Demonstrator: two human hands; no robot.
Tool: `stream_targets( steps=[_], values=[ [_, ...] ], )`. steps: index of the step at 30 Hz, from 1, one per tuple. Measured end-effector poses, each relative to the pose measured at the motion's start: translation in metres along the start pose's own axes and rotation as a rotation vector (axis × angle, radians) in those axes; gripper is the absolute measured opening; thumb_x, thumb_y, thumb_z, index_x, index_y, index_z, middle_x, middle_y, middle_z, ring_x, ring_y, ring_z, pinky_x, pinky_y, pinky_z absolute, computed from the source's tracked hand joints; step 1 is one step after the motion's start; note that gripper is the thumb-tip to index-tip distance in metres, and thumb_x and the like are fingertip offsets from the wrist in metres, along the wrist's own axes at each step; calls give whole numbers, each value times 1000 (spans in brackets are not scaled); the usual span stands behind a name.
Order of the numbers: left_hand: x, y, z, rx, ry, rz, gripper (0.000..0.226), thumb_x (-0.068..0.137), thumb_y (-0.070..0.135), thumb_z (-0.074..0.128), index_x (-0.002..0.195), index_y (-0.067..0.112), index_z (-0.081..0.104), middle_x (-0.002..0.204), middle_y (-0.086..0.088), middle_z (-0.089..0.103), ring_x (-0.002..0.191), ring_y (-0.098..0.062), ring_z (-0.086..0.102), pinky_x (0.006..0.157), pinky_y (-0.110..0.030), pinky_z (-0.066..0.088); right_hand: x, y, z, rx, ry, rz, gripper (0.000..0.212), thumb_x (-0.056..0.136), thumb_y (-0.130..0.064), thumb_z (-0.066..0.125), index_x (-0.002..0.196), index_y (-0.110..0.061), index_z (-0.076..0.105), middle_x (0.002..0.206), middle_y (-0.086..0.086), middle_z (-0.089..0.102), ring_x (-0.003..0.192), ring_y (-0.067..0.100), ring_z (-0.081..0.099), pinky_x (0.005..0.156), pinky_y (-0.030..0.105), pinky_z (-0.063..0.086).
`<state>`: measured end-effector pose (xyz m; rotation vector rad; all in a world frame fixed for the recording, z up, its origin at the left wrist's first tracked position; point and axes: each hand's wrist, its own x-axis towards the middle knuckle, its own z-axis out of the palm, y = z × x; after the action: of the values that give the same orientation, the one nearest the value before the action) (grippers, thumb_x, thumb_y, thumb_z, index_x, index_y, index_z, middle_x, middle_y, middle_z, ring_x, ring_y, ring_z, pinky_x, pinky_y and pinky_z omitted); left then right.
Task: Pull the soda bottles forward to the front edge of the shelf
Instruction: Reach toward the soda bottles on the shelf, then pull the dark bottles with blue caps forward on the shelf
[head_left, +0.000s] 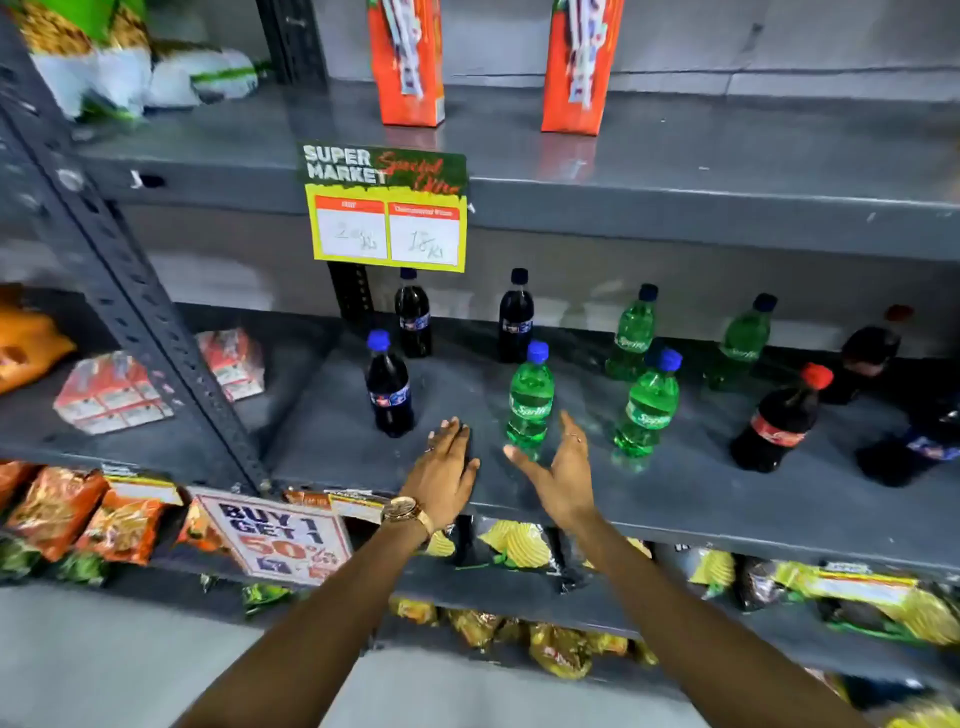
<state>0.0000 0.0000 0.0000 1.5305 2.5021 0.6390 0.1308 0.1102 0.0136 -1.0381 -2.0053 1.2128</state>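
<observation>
Green soda bottle (529, 400) stood upright mid-shelf (675, 499), back from front edge. Right hand (563, 467) at its 5 o'clock, grip wide, empty. Left hand (445, 470) at its 8 o'clock, flat, fingers spread, holding nothing. Dark cola bottle (388, 387) at 9 o'clock.

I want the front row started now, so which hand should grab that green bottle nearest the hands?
Right, probably. The right hand is open, its thumb just short of the nearest green bottle. The left hand lies flat on the shelf, between that bottle and the dark blue-capped bottle.
</observation>
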Motion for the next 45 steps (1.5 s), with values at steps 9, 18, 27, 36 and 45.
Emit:
stream_targets(
  steps=[9, 18, 27, 36, 45],
  values=[
    [43, 6, 6, 54, -14, -7, 53, 97, 27, 32, 142, 1, 20, 154, -20, 16, 143, -31, 9, 119, -39, 4, 37, -7, 15, 55, 100, -13, 57, 68, -18, 84, 113, -7, 50, 100, -1, 58, 95, 15, 56, 69, 9, 38],
    [52, 33, 28, 62, 14, 77, 73, 84, 44, 9, 139, 1, 30, 151, -20, 26, 142, -31, 15, 115, -37, 1, -34, 32, -69, 60, 281, 69, 64, 65, -25, 86, 117, -14, 50, 102, 0, 64, 92, 11, 59, 78, 15, 45],
    [54, 55, 43, 79, 25, -31, 63, 87, 35, 23, 140, 1, 29, 152, -21, 24, 142, -32, 16, 118, -43, 7, -4, 67, -145, -12, 435, 49, 55, 64, -20, 87, 112, -10, 61, 108, 7, 56, 99, 25, 61, 90, 46, 52],
    [53, 71, 50, 136, 69, -129, 62, 86, 31, 23, 138, 0, 32, 149, -21, 29, 140, -35, 21, 117, -45, 10, 23, 77, -155, 7, 400, 32, 59, 69, -20, 83, 121, -11, 57, 115, 5, 56, 106, 17, 55, 93, 29, 46],
    [54, 87, 55, 171, 106, -225, 52, 92, 16, 41, 140, 2, 29, 152, -19, 25, 142, -33, 17, 118, -45, 6, -19, 111, -246, 254, 736, 112, 33, 79, -31, 72, 101, -13, 55, 101, 13, 61, 82, 5, 59, 75, 25, 50]
  ],
)
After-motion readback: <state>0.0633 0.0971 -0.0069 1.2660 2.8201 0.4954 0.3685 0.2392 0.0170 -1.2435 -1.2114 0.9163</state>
